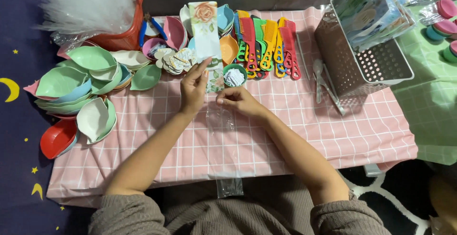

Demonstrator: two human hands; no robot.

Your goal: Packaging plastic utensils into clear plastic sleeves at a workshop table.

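My left hand point(194, 88) pinches the lower end of a long white card with a flower print point(204, 30), which lies on the pink checked tablecloth point(304, 130). My right hand point(238, 100) holds the top of a clear plastic sleeve point(220, 120) just below the card. The sleeve lies flat toward me. A second clear sleeve point(229, 186) hangs over the table's near edge. A small green cup of white pieces point(234, 76) sits right beside both hands.
Leaf-shaped dishes point(78, 85) in pastel colours are piled at the left, with an orange basket of clear bags point(119, 35) behind. Coloured combs point(266, 44) lie in a row at the back centre. A pink perforated basket point(362, 59) of packets stands at the right, spoons point(323, 85) beside it.
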